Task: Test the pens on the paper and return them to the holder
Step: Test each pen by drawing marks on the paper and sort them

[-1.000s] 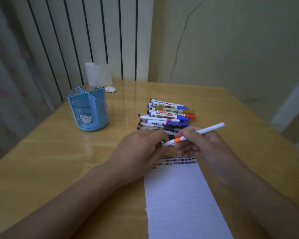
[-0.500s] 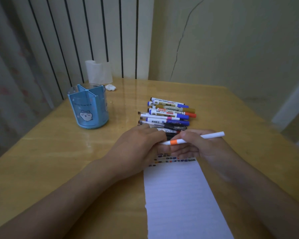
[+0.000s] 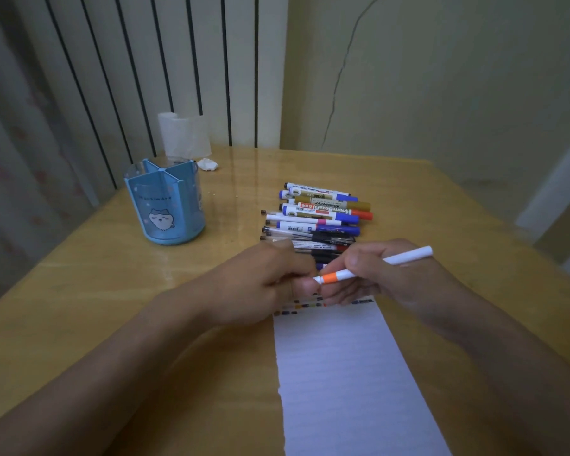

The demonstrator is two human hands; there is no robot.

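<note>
Pen (image 3: 372, 266), white with orange band, held level above top edge of paper (image 3: 343, 373), just in front of pile of pens (image 3: 320, 218). Right hand (image 3: 385, 274) clamped on barrel, thumb on top, fingers curled under. Left hand (image 3: 260, 284) curled at pen's front end, fingertips pinching something at tip, probably cap; cap itself hidden behind fingers, so cannot tell if on or off. Compared with 1 s ago: pen dropped from steep upward tilt to nearly flat, hands drawn closer together, left fingertips now right at orange band. Reads as capping or uncapping, cannot say which from this view. Row of small coloured test marks (image 3: 293, 307) visible along paper's top edge, partly hidden under both hands, so several pens likely tested already. Holder (image 3: 165, 205), blue with 4 compartments, stands well apart to left on table (image 3: 79, 291); looks empty from here, so no pen returned yet. Pile lies flat, roughly 10 or more pens, capped as far as visible. Tissue roll (image 3: 185, 134) and crumpled scrap (image 3: 208, 164) behind holder, not in play. Task judged early to middle: testing under way, return step not begun. Next likely: scribble with this pen or set it aside, then start loading holder. Risk: loose cap rolling off table edge.
</note>
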